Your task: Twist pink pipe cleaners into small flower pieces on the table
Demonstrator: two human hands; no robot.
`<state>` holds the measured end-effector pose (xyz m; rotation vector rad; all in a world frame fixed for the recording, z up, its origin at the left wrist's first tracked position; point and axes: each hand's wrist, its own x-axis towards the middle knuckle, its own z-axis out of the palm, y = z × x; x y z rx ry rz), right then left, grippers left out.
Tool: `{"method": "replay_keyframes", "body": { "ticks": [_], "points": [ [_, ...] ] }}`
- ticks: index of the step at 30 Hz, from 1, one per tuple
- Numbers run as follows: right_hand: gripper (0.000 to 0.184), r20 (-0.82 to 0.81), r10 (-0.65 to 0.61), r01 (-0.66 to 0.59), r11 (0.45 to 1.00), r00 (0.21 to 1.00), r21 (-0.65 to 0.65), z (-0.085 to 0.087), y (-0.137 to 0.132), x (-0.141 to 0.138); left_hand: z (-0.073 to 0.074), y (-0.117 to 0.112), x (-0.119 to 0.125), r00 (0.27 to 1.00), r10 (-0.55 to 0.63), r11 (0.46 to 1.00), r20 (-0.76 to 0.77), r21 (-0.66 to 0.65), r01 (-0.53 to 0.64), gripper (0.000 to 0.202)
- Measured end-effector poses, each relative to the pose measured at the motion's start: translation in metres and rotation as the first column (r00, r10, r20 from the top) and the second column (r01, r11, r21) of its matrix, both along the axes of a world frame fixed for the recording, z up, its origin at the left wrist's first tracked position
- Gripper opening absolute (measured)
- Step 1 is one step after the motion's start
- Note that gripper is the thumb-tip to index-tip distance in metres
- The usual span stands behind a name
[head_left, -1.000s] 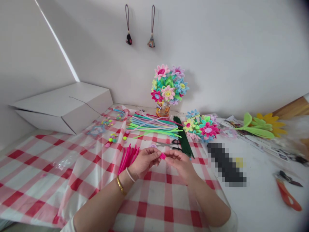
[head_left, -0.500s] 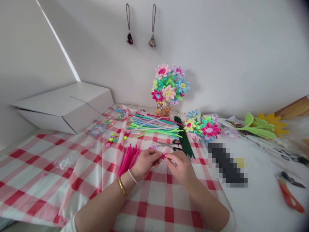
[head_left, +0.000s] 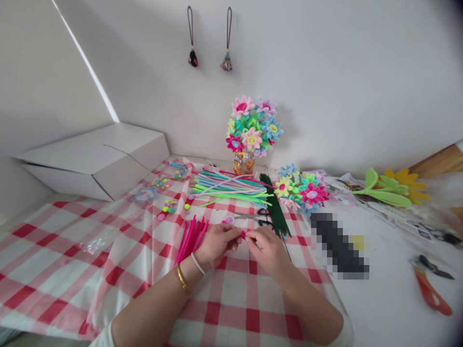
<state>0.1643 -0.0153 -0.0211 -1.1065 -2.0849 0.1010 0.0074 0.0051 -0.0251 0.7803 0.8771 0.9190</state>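
Between the fingertips of both hands is a small piece of hot-pink pipe cleaner (head_left: 243, 233), mostly hidden by the fingers. My left hand (head_left: 220, 245) pinches it from the left, and my right hand (head_left: 267, 248) pinches its other side with thumb and forefinger. Left of my left hand lies a bundle of hot-pink pipe cleaners (head_left: 190, 237). Just beyond the hands, black-handled scissors (head_left: 249, 215) lie on the checked cloth (head_left: 213, 313), with a small lilac disc (head_left: 229, 220) beside the blades.
Farther back are multicoloured pipe cleaners (head_left: 231, 188), dark green stems (head_left: 273, 205) and a jar of fuzzy flowers (head_left: 244, 163). More fuzzy flowers (head_left: 311, 193) lie to the right. Pompoms (head_left: 169, 207) and a white box (head_left: 126, 161) are on the left. Orange-handled pliers (head_left: 432, 291) lie far right.
Both hands keep their pinch on the pink pipe cleaner, with only slight finger movement. The whole view has shifted a little.
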Motion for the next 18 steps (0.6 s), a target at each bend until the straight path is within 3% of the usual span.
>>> {"method": "replay_keyframes", "body": {
  "ticks": [3, 6, 10, 13, 15, 18],
  "points": [
    [0.018, -0.043, 0.008, -0.010, 0.999, 0.999, -0.044, 0.0017, -0.0004, -0.0001, -0.0007, 0.0002, -0.0002, 1.000, -0.012, 1.000, 0.014, -0.002, 0.012, 0.024],
    [0.013, -0.178, -0.023, -0.015, 0.977, 0.984, -0.213, 0.0062, -0.0011, 0.0007, -0.0013, 0.0012, -0.0017, 0.999, -0.010, 1.000, 0.049, -0.001, 0.010, 0.023],
    [0.019, -0.405, -0.125, -0.099, 0.866, 0.906, -0.490, 0.0101, -0.0006, 0.0024, -0.0008, 0.0032, -0.0050, 0.993, -0.001, 1.000, 0.116, 0.016, -0.001, 0.023],
    [0.021, -0.452, -0.151, -0.156, 0.805, 0.879, -0.573, 0.0075, 0.0008, 0.0032, 0.0000, 0.0037, -0.0065, 0.990, 0.003, 1.000, 0.143, 0.007, -0.004, 0.022],
    [0.019, -0.432, -0.161, -0.137, 0.802, 0.888, -0.581, 0.0046, 0.0015, 0.0035, 0.0004, 0.0034, -0.0069, 0.987, -0.009, 1.000, 0.159, -0.001, 0.009, 0.021],
    [0.017, -0.372, -0.165, -0.055, 0.856, 0.913, -0.514, 0.0019, 0.0019, 0.0041, 0.0007, 0.0024, -0.0074, 0.983, -0.049, 0.999, 0.175, -0.014, 0.052, 0.020]
  ]
}}
